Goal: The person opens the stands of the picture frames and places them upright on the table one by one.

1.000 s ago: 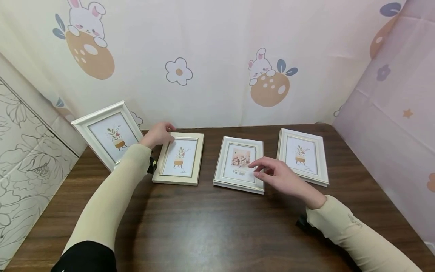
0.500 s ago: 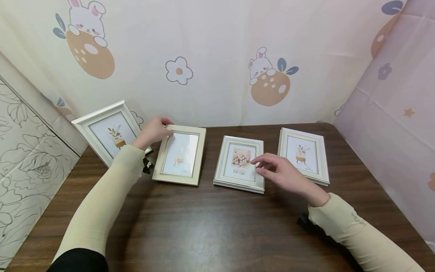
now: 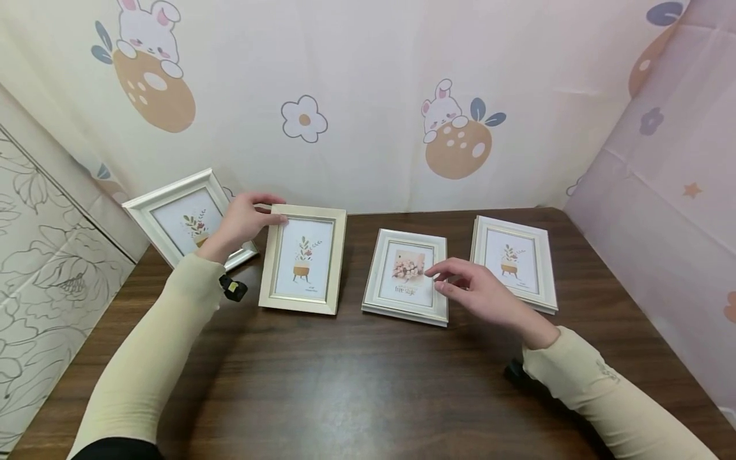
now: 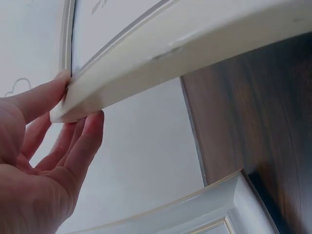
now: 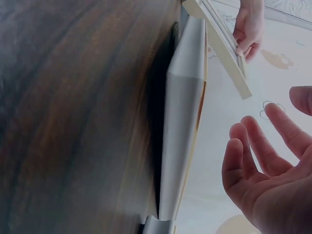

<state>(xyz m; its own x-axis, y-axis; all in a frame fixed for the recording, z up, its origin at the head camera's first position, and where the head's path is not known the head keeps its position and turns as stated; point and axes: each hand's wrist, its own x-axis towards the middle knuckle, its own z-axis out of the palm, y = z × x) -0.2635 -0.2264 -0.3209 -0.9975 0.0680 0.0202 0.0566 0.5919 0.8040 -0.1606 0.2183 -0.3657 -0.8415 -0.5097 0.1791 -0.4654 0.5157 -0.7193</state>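
Observation:
My left hand (image 3: 240,220) pinches the upper left corner of a cream picture frame (image 3: 264,281), thumb on the front and fingers behind. That frame leans back with its top edge raised and its lower edge at the tabletop; its picture shows a potted plant. In the left wrist view the fingertips (image 4: 95,124) press under the frame's side. Over the right side of a flat white picture frame (image 3: 370,287) with a flower print hovers my right hand (image 3: 477,291), its fingers loosely bent and holding nothing. The right wrist view shows this hand (image 5: 273,170) apart from the frame.
A larger white picture frame (image 3: 167,239) stands tilted at the far left, partly behind my left hand. Another white frame (image 3: 546,268) lies at the right. Behind the brown wooden table (image 3: 345,383) hangs a patterned curtain (image 3: 368,115).
My left hand has lifted the top of the cream frame from lying flat to leaning upright, moving up and slightly left. My right hand has barely moved.

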